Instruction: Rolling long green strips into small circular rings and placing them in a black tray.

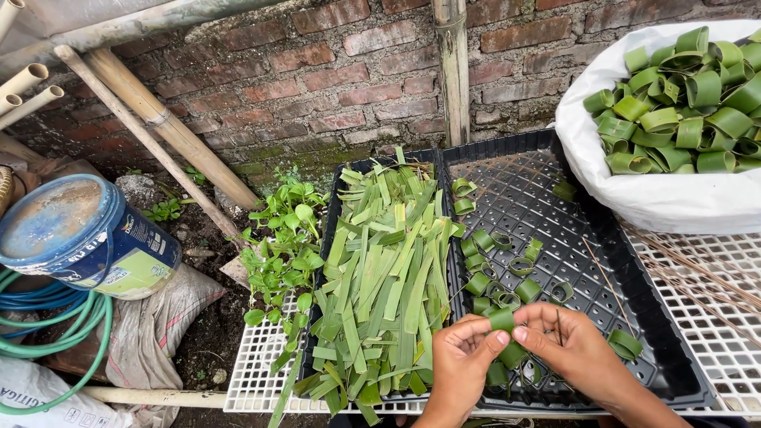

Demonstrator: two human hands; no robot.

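both hands pinch leaf ring | near tray front edge | right half open

Both hands pinch a rolled leaf ring over the black tray.

The flat cut leaf strips piled in the left black plastic tray run from pale yellow-green to deep green. The curled leaf rings in the right black perforated tray, whose floor is a grid of small holes, are a darker green. The leaf ring pinched by both hands is bright green. A white plastic sack holds more green rings. The white lattice tabletop shows a square mesh. The wall of red-brown bricks has grey mortar lines. The round bucket is blue with a yellow-green label; the coiled hose is green and blue.
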